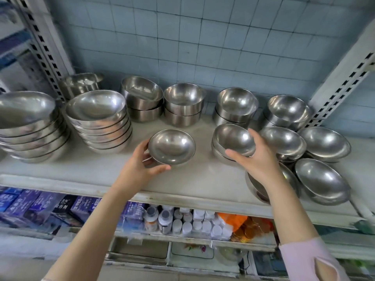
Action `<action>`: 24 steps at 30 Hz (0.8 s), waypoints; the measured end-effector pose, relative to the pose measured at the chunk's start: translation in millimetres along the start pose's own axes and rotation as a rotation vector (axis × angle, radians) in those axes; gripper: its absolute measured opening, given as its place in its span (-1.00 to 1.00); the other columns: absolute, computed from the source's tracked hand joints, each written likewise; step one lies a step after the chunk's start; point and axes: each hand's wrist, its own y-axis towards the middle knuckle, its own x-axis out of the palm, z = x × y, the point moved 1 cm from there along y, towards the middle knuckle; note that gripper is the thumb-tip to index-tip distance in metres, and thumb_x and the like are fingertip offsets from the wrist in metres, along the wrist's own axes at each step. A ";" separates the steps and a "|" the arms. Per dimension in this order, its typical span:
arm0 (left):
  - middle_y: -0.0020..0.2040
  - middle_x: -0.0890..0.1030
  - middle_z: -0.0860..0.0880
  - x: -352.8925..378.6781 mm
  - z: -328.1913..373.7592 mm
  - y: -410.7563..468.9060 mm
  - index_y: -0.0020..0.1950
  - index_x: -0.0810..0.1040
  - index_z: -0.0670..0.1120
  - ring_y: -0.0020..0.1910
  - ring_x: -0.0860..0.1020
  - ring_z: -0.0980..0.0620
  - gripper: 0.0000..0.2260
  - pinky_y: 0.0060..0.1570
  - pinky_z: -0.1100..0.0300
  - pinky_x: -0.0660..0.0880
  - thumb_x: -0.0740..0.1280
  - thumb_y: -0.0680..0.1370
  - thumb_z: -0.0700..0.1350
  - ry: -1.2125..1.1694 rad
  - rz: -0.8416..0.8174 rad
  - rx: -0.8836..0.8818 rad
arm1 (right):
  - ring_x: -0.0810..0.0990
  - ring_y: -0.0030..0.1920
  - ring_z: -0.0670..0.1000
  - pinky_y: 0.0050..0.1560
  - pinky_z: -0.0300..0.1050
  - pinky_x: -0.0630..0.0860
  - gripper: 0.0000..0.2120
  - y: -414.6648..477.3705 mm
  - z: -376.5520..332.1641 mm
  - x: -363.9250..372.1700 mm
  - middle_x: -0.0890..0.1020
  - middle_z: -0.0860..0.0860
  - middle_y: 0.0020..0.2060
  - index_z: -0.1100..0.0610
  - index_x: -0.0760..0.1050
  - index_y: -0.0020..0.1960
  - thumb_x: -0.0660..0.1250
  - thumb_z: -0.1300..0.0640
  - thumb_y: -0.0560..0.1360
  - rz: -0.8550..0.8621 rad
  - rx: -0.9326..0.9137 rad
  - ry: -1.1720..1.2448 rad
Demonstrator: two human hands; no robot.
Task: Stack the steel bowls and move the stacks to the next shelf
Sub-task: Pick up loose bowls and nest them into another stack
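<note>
Many steel bowls stand on a white shelf (pixel 81 171). My left hand (pixel 140 165) grips a single small steel bowl (pixel 171 146) by its near left rim, at the shelf's middle. My right hand (pixel 257 157) holds the top bowl (pixel 233 138) of a short stack, tilted over the bowls beneath it. To the right lie more small bowls (pixel 283 141), (pixel 324 144), (pixel 322 179). Two tall stacks of wide bowls (pixel 97 106), (pixel 24 110) stand on the left. Short stacks of straight-sided bowls (pixel 142 92), (pixel 183 98), (pixel 236 101), (pixel 288 108) line the back.
A blue tiled wall (pixel 192 37) backs the shelf, between slotted white uprights (pixel 43 47), (pixel 343 82). A steel pot (pixel 81 84) stands at the back left. The shelf below holds purple boxes (pixel 30 201), white bottles (pixel 182 222) and an orange packet (pixel 241 222).
</note>
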 end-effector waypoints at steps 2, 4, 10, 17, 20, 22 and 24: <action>0.21 0.60 0.01 1.4 1.0 0.2 0.34 0.33 0.27 0.15 0.61 0.09 -0.08 0.25 -0.08 0.49 0.63 0.04 0.26 -0.005 0.010 0.003 | 0.20 0.54 0.08 0.46 0.05 0.26 -0.04 0.8 0.6 -1.1 0.30 0.02 0.52 -0.05 0.16 0.58 0.56 -0.21 0.33 -0.014 0.011 0.008; 0.21 0.60 0.00 1.9 1.5 0.0 0.37 0.34 0.23 0.15 0.61 0.08 -0.07 0.25 -0.08 0.48 0.63 0.06 0.24 -0.007 0.012 0.004 | 0.16 0.56 0.07 0.46 0.07 0.25 0.01 1.6 -0.6 -0.3 0.28 0.01 0.53 -0.05 0.12 0.59 0.56 -0.23 0.31 -0.040 0.029 0.009; 0.24 0.59 -0.01 1.0 3.1 -0.5 0.39 0.34 0.16 0.17 0.60 0.06 -0.10 0.25 -0.03 0.48 0.64 0.12 0.14 -0.037 -0.015 0.012 | 0.04 0.59 0.12 0.53 0.17 0.15 0.18 9.7 -8.5 0.3 0.19 -0.02 0.57 -0.10 -0.03 0.62 0.56 -0.33 0.21 -0.130 0.047 -0.082; 0.17 0.53 0.26 2.5 3.9 1.0 0.19 0.27 0.44 0.13 0.59 0.22 -0.28 0.12 0.26 0.50 0.56 0.33 -0.18 0.023 -0.058 0.059 | 0.12 0.56 0.04 0.48 0.15 0.25 0.13 6.6 -15.1 0.5 0.28 -0.02 0.51 -0.15 0.12 0.58 0.61 -0.29 0.15 -0.056 0.080 0.064; 0.16 0.51 0.34 0.3 1.4 2.0 0.31 0.23 0.39 0.15 0.58 0.19 -0.22 0.14 0.25 0.47 0.57 0.35 -0.18 0.062 -0.090 0.043 | 0.22 0.52 -0.02 0.46 0.16 0.32 0.08 0.3 -27.0 0.1 0.30 -0.09 0.48 -0.26 0.20 0.50 0.59 -0.35 0.08 -0.016 0.028 0.170; 0.16 0.51 0.29 0.3 1.0 2.9 0.44 0.21 0.19 0.14 0.58 0.22 -0.19 0.16 0.25 0.47 0.57 0.35 -0.18 0.060 -0.077 0.022 | 0.27 0.48 -0.09 0.45 0.10 0.33 0.04 -1.5 -43.5 7.2 0.32 -0.13 0.47 -0.33 0.24 0.45 0.57 -0.37 0.04 -0.053 -0.036 0.229; 0.15 0.56 0.21 0.2 1.8 3.9 0.41 0.28 0.10 0.11 0.58 0.24 -0.22 0.18 0.19 0.50 0.59 0.32 -0.20 0.062 -0.058 0.021 | 0.34 0.45 -0.09 0.44 0.08 0.37 0.01 -0.5 -60.5 23.5 0.32 -0.13 0.45 -0.38 0.26 0.42 0.59 -0.36 0.04 -0.138 -0.084 0.260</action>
